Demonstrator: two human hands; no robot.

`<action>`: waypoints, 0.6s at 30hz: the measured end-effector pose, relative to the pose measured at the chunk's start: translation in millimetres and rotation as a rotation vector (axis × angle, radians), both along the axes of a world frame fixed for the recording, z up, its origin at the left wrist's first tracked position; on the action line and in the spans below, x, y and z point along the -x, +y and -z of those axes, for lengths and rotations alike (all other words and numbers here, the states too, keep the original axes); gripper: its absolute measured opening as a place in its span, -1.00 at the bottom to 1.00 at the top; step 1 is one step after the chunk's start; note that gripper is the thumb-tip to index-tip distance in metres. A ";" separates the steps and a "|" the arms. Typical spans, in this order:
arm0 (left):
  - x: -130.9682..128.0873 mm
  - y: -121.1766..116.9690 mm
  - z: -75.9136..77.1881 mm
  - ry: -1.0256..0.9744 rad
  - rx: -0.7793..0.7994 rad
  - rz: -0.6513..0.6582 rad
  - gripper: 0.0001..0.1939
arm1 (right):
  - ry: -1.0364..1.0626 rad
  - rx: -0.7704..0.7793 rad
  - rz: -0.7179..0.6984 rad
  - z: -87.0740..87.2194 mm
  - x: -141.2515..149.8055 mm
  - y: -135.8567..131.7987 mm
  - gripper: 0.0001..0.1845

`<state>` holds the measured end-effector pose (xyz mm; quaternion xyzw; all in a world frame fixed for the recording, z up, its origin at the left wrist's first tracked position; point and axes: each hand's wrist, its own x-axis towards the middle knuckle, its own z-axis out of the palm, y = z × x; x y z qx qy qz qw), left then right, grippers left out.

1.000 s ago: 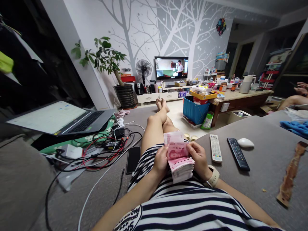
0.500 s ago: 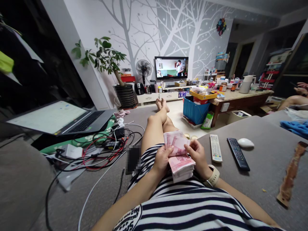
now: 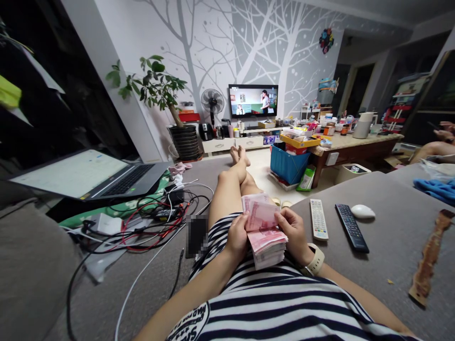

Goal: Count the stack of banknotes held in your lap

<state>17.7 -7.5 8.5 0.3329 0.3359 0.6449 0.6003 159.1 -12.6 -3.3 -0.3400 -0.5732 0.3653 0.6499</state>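
Observation:
A thick stack of pink banknotes point(image 3: 268, 248) rests over my striped lap, its upper notes folded up and away from me. My left hand point(image 3: 237, 233) is closed on the stack's left side, with the thumb along the notes. Between thumb and fingers, my right hand point(image 3: 290, 231) pinches the right edge of a raised banknote point(image 3: 262, 214). A pale watch point(image 3: 314, 260) is on my right wrist. Part of the stack is hidden behind my fingers.
On the grey sofa to my right lie a white remote point(image 3: 319, 219), a black remote point(image 3: 351, 228) and a white mouse point(image 3: 363, 211). To my left are tangled cables point(image 3: 167, 213), a dark pixelated object point(image 3: 196, 236) and an open laptop point(image 3: 131, 182). Another person's hand point(image 3: 446, 130) shows at far right.
The raised note has come down toward me and now shows more of its face. My left thumb has shifted back to the left. The television picture has changed.

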 end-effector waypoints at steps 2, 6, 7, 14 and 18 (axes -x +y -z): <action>0.1 0.4 0.5 -0.003 -0.006 0.016 -0.74 | 0.002 0.003 -0.005 -0.8 0.1 -0.4 -0.64; 0.7 1.0 1.6 0.014 -0.011 0.011 -0.76 | 0.013 0.012 -0.015 -1.3 0.7 -0.2 -0.66; 0.9 1.0 1.8 0.019 -0.011 0.008 -0.75 | 0.015 0.011 -0.015 -1.2 0.9 0.0 -0.67; 1.8 -1.6 1.9 0.050 -0.022 0.024 -0.73 | 0.037 0.009 -0.029 -1.7 1.7 -0.9 -0.72; 2.5 -1.5 3.4 0.029 -0.015 0.026 -0.72 | 0.037 0.013 -0.027 -1.8 1.8 -1.9 -0.71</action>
